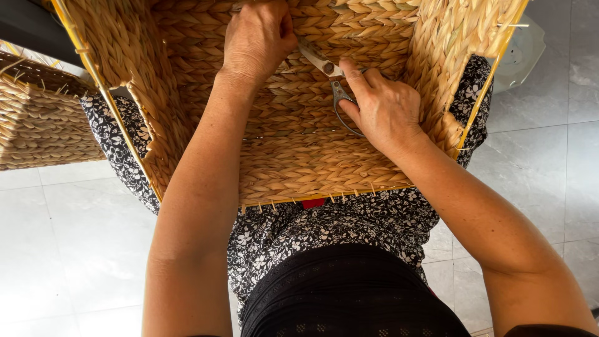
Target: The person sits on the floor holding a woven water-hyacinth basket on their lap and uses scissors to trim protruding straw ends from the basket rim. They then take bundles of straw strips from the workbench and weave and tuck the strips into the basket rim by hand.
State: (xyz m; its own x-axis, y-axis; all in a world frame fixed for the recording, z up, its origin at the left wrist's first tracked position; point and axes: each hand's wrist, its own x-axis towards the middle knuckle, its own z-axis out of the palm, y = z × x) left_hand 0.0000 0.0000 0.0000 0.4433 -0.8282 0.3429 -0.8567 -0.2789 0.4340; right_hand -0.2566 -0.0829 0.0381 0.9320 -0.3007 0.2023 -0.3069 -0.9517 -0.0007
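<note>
scissors are gripped in the right hand, blades pointed at the weave that's pinched shut by the left hand. woven seagrass basket is rested on the lap, over the floral skirt; another basket is sat just left.

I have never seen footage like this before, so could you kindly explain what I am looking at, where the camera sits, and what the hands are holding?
There is no machine here: these are a person's two bare hands, filmed by one camera worn on the head and looking straight down. A large woven basket of pale braided straw rests on the person's lap, over floral patterned trousers. The right hand holds a pair of metal scissors, blades pointing toward the left hand. The left hand pinches the weave at the far part of the basket, right by the scissor tips. A second woven basket sits at the left edge, on a pale tiled floor.
</note>
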